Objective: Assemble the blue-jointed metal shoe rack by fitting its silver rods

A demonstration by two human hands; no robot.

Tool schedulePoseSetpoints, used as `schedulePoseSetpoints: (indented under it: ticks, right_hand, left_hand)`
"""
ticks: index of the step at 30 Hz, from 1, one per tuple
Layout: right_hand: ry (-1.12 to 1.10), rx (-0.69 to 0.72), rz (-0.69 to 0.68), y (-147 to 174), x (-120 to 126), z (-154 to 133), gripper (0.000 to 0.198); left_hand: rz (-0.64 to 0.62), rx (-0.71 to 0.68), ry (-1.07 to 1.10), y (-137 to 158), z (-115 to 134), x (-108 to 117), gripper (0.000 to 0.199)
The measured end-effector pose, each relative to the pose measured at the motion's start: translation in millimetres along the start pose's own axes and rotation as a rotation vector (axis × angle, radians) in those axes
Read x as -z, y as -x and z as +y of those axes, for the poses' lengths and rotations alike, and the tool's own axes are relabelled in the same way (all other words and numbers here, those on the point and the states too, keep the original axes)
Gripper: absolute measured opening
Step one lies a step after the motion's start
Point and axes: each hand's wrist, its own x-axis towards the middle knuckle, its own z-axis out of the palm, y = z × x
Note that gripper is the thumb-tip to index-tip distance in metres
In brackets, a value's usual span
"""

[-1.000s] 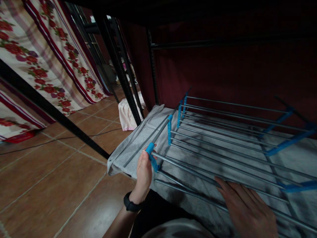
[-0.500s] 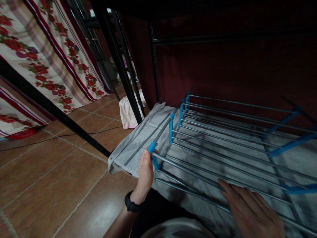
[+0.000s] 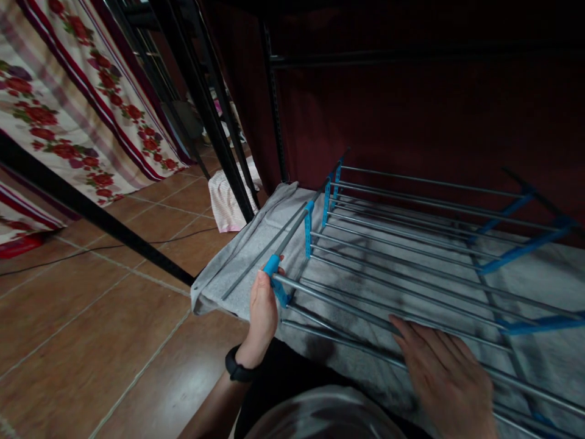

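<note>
A rack of grey metal tubes with blue plastic joints lies on a grey cloth, before my knees. My left hand is closed around the blue corner connector at its near left end. Farther right, my right hand is over the near tube, with the thumb side touching it and the fingers curled down behind; their tips are hidden. Blue perforated brackets join the tubes on the left side. A loose-looking thin grey rod lies slanting on the cloth beside the rack.
The grey cloth covers a low surface within a black metal frame. A slanting black bar crosses on the left. Beyond are brown floor tiles, a dark cable, a pale striped cloth and floral curtains.
The view has shifted slightly, so the rack and both hands sit a little farther left and higher. Both hands keep their places on the rack.
</note>
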Motion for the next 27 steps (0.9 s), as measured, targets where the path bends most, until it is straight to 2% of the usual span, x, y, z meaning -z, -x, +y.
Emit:
schedulePoseSetpoints:
  ticks: [3,6,10,12,15,19,22,25,27]
  right_hand:
    - [-0.081,0.016,0.061,9.2,4.6,-6.6,0.05]
    - [-0.198,0.062,0.109,29.6,2.2,-12.4,0.055]
    - [-0.176,0.005,-0.116,69.2,-27.5,-10.3,0.04]
    - [-0.102,-0.031,-0.224,90.8,-46.8,-3.5,0.042]
    - [-0.038,-0.049,-0.291,118.0,-65.5,7.9,0.043]
    - [-0.004,-0.111,-0.349,132.2,-68.9,12.9,0.044]
    - [0.007,-0.164,-0.385,129.2,-67.8,11.2,0.042]
    - [-0.011,-0.218,-0.45,123.8,-68.7,11.2,0.039]
    - [-0.029,-0.243,-0.492,121.7,-70.0,12.6,0.036]
  left_hand:
    - [-0.014,0.015,0.049,-0.2,4.2,-1.4,0.066]
    - [0.059,-0.039,0.073,-4.7,2.5,5.1,0.059]
    - [0.191,-0.016,0.058,-8.5,-15.6,28.8,0.039]
    - [0.192,0.036,-0.013,-2.7,-29.7,42.5,0.031]
    - [0.144,0.08,-0.134,17.1,-52.9,57.8,0.028]
    - [-0.004,0.048,-0.311,46.8,-81.9,64.7,0.031]
    - [-0.261,-0.055,-0.488,57.4,-100.7,64.9,0.032]
    - [-0.543,-0.237,-0.642,55.5,-120.0,65.3,0.03]
    - [-0.615,-0.413,-0.725,50.0,-132.0,65.4,0.028]
